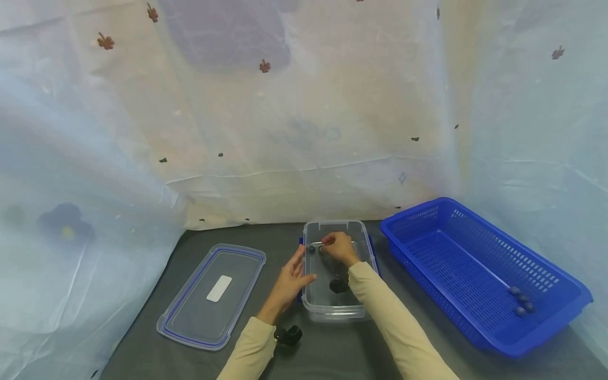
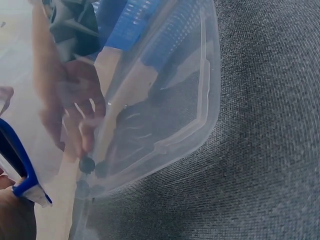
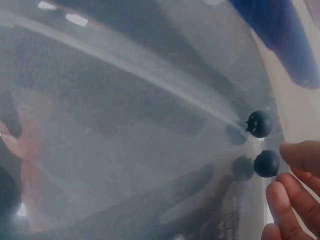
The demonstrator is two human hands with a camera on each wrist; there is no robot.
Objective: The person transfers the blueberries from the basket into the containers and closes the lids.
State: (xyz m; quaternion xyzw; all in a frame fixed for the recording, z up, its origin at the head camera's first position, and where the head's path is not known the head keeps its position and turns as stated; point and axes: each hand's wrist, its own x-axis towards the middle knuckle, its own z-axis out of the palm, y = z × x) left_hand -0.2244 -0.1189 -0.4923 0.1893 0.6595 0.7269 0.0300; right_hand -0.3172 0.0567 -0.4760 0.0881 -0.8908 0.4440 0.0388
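Note:
A clear plastic container (image 1: 334,311) with blue side clips stands lidless on the table. My right hand (image 1: 339,248) reaches inside near its far-left corner. Thumb and fingertips pinch the edge of a dark blueberry (image 3: 266,163), which sits low by the container's wall. Just beside it lies a second blueberry (image 3: 259,124); both show reflections in the plastic. My left hand (image 1: 290,279) rests against the container's left side, fingers fairly straight along the wall and thumb over the rim. In the left wrist view a blue clip (image 2: 22,165) shows beside the left hand.
To the right stands a blue perforated basket (image 1: 475,311) with several blueberries (image 1: 522,301) near its front end. The container's lid (image 1: 199,311), with a blue seal and a white label, lies flat at left. Patterned sheeting (image 1: 304,111) encloses the grey table.

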